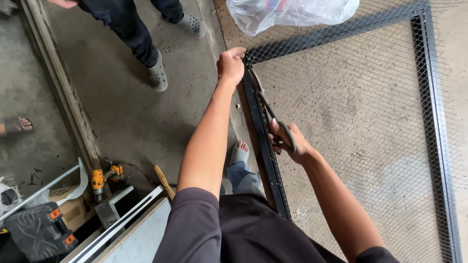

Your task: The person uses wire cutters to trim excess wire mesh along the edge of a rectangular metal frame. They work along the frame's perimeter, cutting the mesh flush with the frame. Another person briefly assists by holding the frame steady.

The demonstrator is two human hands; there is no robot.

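Plastic bag [292, 13] on the mesh frame's [438, 122] far edge, drill [99, 181] left

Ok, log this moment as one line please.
left hand: grips wire mesh at frame corner | right hand: holds shears along black metal frame | nearby: plastic bag, cordless drill

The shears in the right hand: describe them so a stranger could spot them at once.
Start at the dark metal frame covered with wire mesh lying on the concrete floor. Along its left rail, the right hand grips the shears, blades pointing toward the corner that the left hand pinches. They are the only long, dark, scissor-like tool on the mesh.
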